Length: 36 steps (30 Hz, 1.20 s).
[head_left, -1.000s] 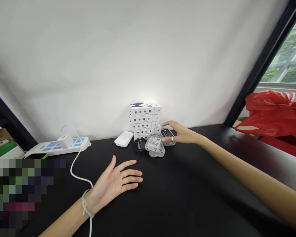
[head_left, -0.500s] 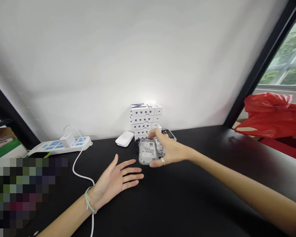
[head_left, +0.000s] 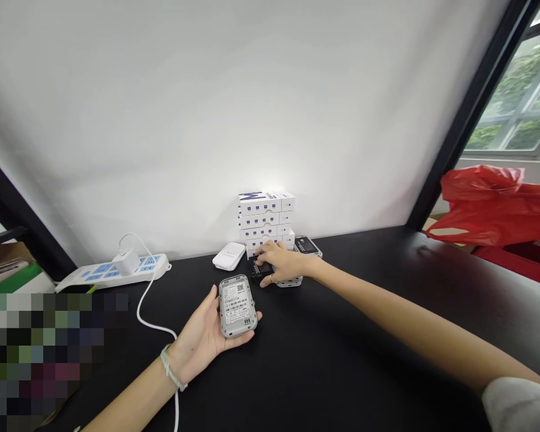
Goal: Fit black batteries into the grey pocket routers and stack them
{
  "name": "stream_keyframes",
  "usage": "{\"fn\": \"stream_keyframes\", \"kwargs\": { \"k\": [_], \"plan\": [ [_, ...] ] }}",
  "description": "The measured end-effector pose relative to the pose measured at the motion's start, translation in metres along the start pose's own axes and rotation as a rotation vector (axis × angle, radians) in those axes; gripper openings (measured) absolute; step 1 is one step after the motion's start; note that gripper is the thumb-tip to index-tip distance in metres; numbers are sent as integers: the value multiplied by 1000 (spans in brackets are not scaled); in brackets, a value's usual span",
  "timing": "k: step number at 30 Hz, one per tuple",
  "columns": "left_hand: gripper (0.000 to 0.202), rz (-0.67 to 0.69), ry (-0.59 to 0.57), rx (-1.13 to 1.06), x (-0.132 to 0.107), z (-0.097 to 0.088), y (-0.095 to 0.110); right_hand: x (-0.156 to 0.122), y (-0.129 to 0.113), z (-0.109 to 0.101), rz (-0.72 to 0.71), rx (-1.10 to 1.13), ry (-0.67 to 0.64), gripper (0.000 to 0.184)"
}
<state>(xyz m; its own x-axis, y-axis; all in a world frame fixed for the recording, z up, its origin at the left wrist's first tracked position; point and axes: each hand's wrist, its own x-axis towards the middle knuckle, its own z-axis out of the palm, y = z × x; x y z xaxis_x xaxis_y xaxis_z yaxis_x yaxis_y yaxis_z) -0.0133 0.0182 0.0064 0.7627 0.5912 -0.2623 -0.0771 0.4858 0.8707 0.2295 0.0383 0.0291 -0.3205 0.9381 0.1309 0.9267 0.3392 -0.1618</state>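
My left hand cradles a grey pocket router in its palm, with the barcode label facing up. My right hand is at the small pile, with its fingers on a black battery. Under that hand's heel, a grey device shell is partly hidden. A black device lies just beyond my right fingers. Behind them rises a stack of white boxes, and a white device lies to its left.
The black table runs to a white wall. On the left lie a white power strip with a plugged-in charger and a white cable. A red plastic bag sits beyond the table's right end.
The grey router has passed from the pile to my left hand, which turned palm up around it. My right hand has returned to the pile and rests on the black battery.
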Motion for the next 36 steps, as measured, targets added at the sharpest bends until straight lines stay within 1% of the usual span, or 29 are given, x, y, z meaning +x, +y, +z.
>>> {"fn": "stream_keyframes", "kwargs": {
  "k": [2,4,5,7,9,10,12,14,16,18,20,22,24,26,28,30,33,35,36],
  "plan": [
    [59,-2,-19,-12,0,-2,-1,1,2,0,-1,16,-18,52],
    [60,-2,-38,-19,1,-3,-1,1,1,0,5,33,-25,55],
    [60,-2,-41,-24,1,-4,-2,1,0,-1,12,42,-13,60],
    [62,0,-37,-39,2,-4,-2,0,-5,-2,38,51,46,75],
    [63,6,-36,-62,2,-3,-2,-4,-15,-2,57,90,132,90],
    [63,11,-41,-75,3,-3,-2,-6,-22,0,46,131,167,93],
    [64,23,-64,-94,3,-3,-3,-9,-37,6,-15,221,197,93],
    [65,27,-83,-95,3,-4,-4,-11,-51,14,-70,276,183,93],
    [63,32,-91,-80,3,-5,-5,-12,-60,23,-70,306,168,93],
    [58,32,-84,-58,2,-6,-6,-11,-63,30,-73,369,176,90],
    [55,31,-75,-45,3,-7,-7,-11,-63,34,-109,432,181,86],
    [56,23,-74,-39,3,-8,-8,-12,-61,37,-134,492,154,82],
    [56,17,-71,-31,3,-8,-9,-13,-60,40,-126,557,115,82],
    [51,31,-40,-26,3,-7,-10,-16,-61,42,-123,593,104,82],
    [43,61,8,-31,2,-6,-10,-19,-63,43,-132,570,118,80],
    [39,85,45,-33,2,-5,-10,-22,-67,43,-146,486,106,81],
    [38,111,78,1,4,-5,-10,-25,-73,42,-179,327,40,91],
    [40,124,90,32,4,-5,-11,-25,-78,44,-188,258,52,93],
    [41,124,86,45,3,-4,-11,-25,-80,44,-182,239,85,92]
  ]
}}
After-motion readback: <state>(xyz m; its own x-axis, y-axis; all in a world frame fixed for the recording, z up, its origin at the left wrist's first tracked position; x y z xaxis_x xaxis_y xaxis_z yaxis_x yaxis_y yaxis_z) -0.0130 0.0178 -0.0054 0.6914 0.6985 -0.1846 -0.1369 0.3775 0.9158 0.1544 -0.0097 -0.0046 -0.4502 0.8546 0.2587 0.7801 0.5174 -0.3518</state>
